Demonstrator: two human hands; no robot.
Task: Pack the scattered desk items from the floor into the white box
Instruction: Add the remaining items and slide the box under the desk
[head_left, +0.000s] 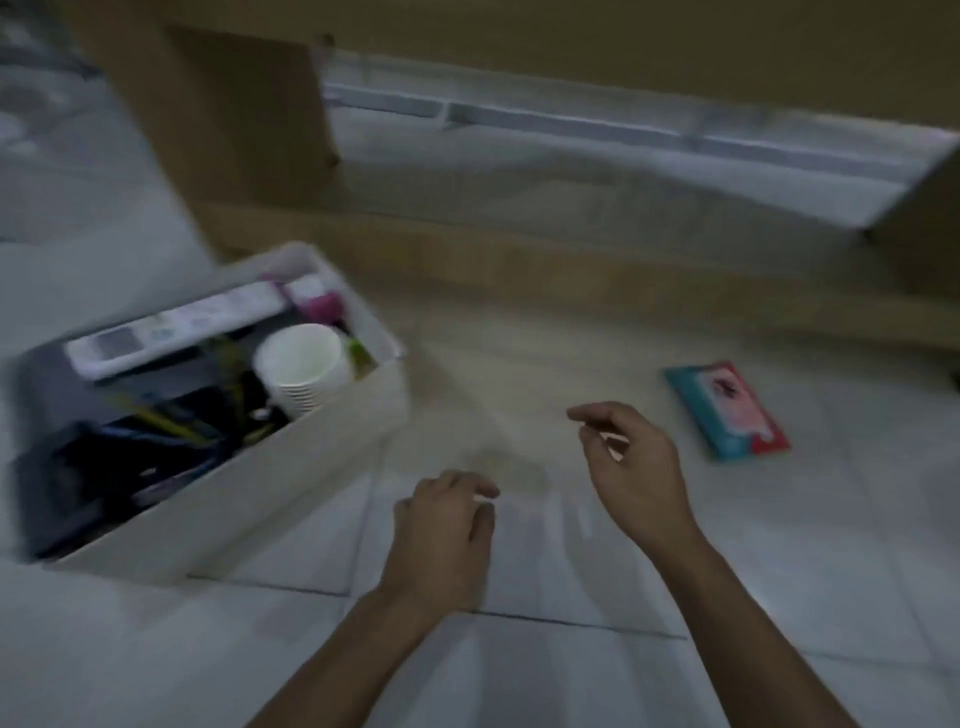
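The tissue pack (727, 410) lay flat on the floor (779, 545), its long axis pointing away-left. Both hands, left hand (441, 525) and right hand (631, 462), hovered empty with fingers loosely curled, right of the white box (291, 467).

The nearly full white box (291, 499) sits left; a teal-pink packet (727, 410) lies flat right.

Packet (727, 410) right of box (291, 467), probably apart.

Dim, bluish light; motion blur smears everything, worst left of the hands; edges bend from the wide lens.
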